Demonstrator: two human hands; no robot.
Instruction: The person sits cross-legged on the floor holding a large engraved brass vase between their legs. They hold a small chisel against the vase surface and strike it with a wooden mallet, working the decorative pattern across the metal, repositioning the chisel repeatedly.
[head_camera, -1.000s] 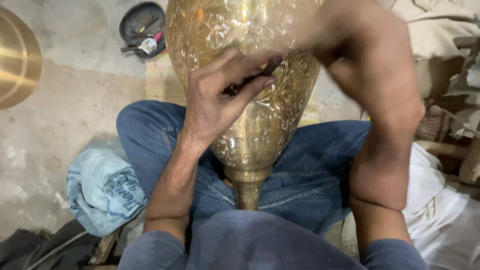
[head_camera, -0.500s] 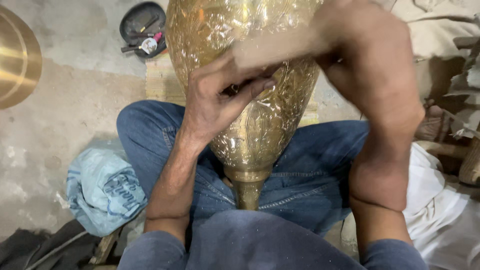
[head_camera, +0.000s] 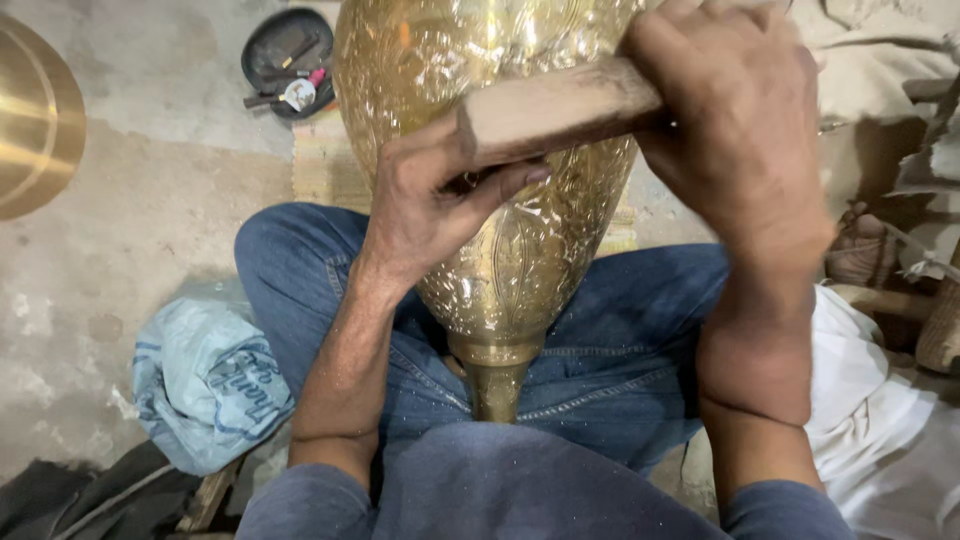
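The engraved brass vase (head_camera: 500, 180) lies tilted across the person's lap, its narrow foot pointing toward the body and wedged between the jeans-clad thighs (head_camera: 600, 340). The left hand (head_camera: 430, 210) rests on the vase wall, fingers curled tight around what looks like a small punch or chisel, mostly hidden under the knuckles. Just to its right and slightly above, the right hand (head_camera: 740, 140) is clenched around a wooden mallet (head_camera: 560, 105), whose squared end sits right over the left grip.

To do this well, I judge the left hand should brace its heel on the brass so the tool tip stays put, while the mallet lands light, even taps squarely on the tool head, clear of the thumb.

Left of the left grip lies a crumpled blue sack (head_camera: 205, 385); beyond it, a dark pan of small tools (head_camera: 285, 60) and a brass disc (head_camera: 35, 115) on the floor.
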